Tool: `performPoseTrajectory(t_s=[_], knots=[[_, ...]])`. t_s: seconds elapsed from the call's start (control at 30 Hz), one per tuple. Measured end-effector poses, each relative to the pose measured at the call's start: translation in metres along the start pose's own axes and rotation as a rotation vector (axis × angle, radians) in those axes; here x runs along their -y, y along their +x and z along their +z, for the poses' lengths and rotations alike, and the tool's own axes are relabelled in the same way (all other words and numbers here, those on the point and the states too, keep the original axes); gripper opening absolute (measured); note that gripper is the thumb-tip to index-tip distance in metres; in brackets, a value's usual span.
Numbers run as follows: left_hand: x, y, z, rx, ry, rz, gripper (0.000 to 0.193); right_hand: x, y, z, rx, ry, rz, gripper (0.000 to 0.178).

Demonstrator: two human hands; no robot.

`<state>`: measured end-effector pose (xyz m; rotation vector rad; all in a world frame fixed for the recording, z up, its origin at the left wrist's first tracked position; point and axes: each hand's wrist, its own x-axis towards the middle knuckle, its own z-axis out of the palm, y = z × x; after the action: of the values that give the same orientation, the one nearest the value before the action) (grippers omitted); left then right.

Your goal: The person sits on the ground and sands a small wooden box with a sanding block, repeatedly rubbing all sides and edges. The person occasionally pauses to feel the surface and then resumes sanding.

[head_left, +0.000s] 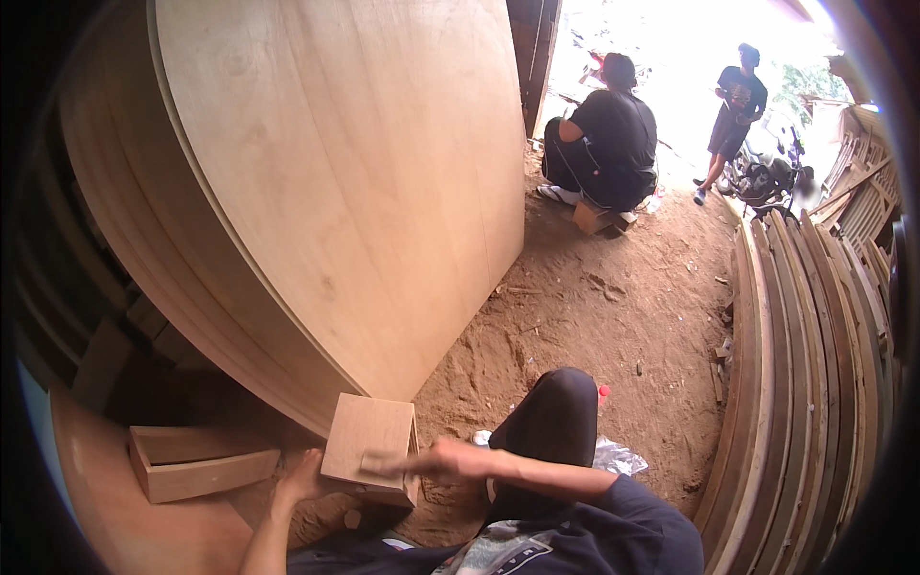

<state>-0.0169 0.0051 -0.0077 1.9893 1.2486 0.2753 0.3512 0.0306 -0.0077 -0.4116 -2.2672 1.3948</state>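
Observation:
A small wooden box [367, 433] is in front of me at the lower middle, its pale flat face turned up and an open side at the right. My left hand [303, 476] grips the box by its left side; the fingertips are partly hidden. Against the flat face my right hand [443, 462] presses a small brown block [381, 465], blurred by motion, so whether it is a sanding block cannot be told. A second, open wooden box [206, 463] lies to the left of my left hand on a curved wooden board [144, 532].
Large plywood sheets [364, 172] lean upright just beyond the box. Long planks [786, 383] are stacked at the right. On the sandy ground [594, 316] a person [609, 139] squats, back turned; another person [740, 101] stands near a motorcycle [767, 177]. Clear plastic [621, 457] lies beside my knee.

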Motion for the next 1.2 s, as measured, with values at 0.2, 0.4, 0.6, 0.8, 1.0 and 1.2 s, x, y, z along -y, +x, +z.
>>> performPoseTrajectory(t_s=[0.2,0.4,0.6,0.8,1.0,1.2], knots=[[-0.006,0.0,0.006,-0.052,0.025,0.057,0.047,-0.039,-0.001,-0.023,-0.131,0.053,0.14,0.089],[0.009,0.0,0.006,-0.008,0.093,0.054,0.042,-0.003,-0.005,0.026,0.029,-0.054,-0.243,0.073],[0.017,0.0,0.013,-0.1,0.094,-0.027,0.037,0.003,0.01,0.013,-0.057,0.009,-0.337,0.059],[0.025,0.008,0.012,-0.032,0.14,0.034,0.038,0.002,-0.005,0.006,-0.009,-0.109,-0.16,0.069],[0.036,0.002,0.019,-0.048,0.12,0.026,0.041,0.01,-0.001,-0.018,-0.072,0.031,0.054,0.061],[-0.006,0.006,0.0,-0.022,-0.008,0.067,0.039,-0.012,0.001,-0.01,-0.304,-0.083,0.16,0.062]])
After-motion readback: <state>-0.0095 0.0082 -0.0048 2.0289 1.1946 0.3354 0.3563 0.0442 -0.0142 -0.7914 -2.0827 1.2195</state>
